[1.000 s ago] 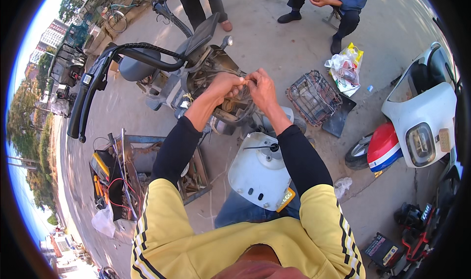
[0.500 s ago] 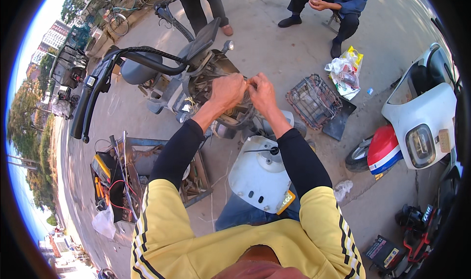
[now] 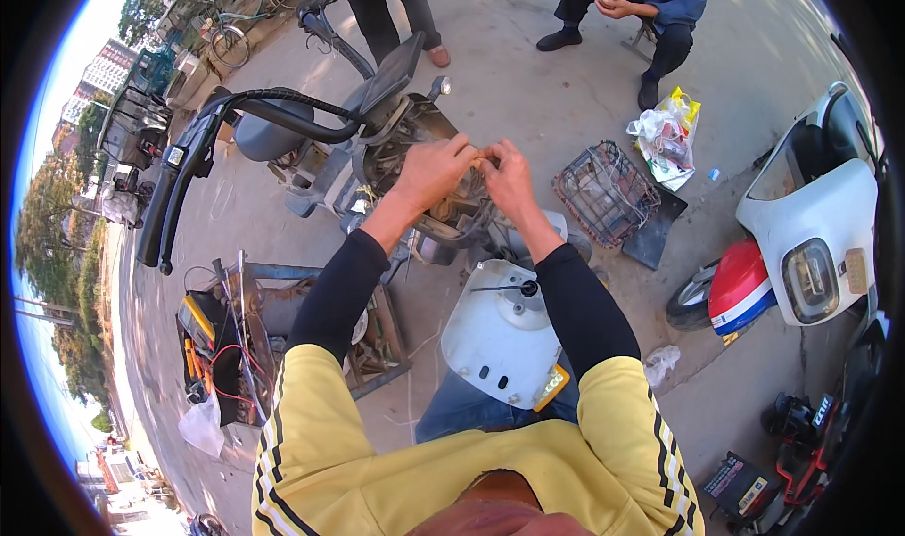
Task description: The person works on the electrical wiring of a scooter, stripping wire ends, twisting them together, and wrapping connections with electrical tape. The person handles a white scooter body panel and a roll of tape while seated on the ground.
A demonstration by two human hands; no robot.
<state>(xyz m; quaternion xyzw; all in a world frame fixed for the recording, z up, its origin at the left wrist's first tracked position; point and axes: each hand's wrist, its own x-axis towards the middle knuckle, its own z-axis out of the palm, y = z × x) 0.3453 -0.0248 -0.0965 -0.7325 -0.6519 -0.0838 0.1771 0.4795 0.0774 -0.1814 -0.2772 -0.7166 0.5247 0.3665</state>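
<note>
My left hand (image 3: pixel 433 170) and my right hand (image 3: pixel 506 180) meet fingertip to fingertip over the opened front of an electric scooter (image 3: pixel 386 149). Both are closed in a pinch. Whatever lies between the fingertips is too small to make out. Wires and dusty inner parts show below and beside my left hand. The black handlebar (image 3: pixel 283 112) with its grip and lever reaches out to the left. Nearer to me, between my forearms, is a white front panel (image 3: pixel 495 338) with a black cable and a yellow-edged light at its lower corner.
At left stand a metal tray (image 3: pixel 382 347) of parts and a black tool bag (image 3: pixel 203 347). A wire basket (image 3: pixel 603 192), plastic bags (image 3: pixel 667 135) and a white scooter (image 3: pixel 811 225) are at right. One person stands at the far side; another sits (image 3: pixel 650 8).
My hands stay together over the scooter, with small shifts of the fingers and the left wrist. The view has moved very slightly.
</note>
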